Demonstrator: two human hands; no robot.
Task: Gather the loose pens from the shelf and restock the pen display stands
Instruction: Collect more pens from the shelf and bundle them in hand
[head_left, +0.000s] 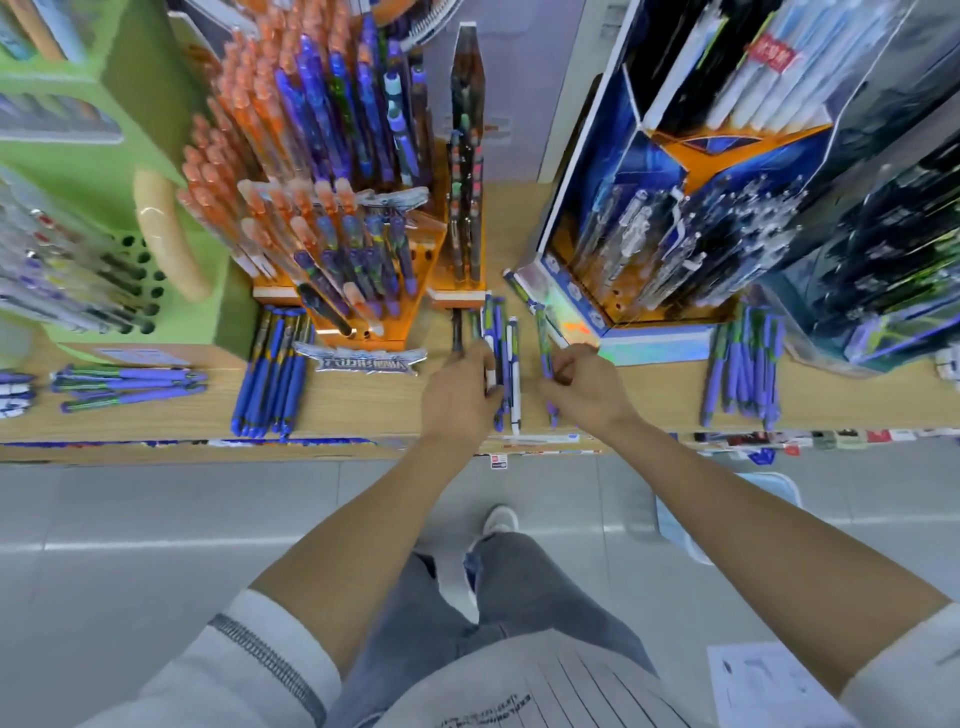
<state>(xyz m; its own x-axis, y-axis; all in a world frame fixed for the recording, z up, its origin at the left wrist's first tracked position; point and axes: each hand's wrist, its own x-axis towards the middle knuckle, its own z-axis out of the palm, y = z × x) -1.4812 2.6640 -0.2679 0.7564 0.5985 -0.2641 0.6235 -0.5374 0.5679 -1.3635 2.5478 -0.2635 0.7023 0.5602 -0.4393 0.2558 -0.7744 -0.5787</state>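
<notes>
Pushed-up sleeves (270, 654) end at my forearms, reaching to the wooden shelf (363, 410). My left hand (460, 387) curls its fingers round a bundle of loose pens (501, 353) lying before the orange stand (363, 208). My right hand (582, 387) pinches one purple pen (544, 348) just beside it. I judge this the gathering step. Next, that pen wants tucking into the bundle, lined up tip to tip, before the blue pile (270, 374) to my left.

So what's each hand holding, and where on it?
The left hand grips a bunch of pens around their middles; right hand pinches one purple pen near its middle.
</notes>
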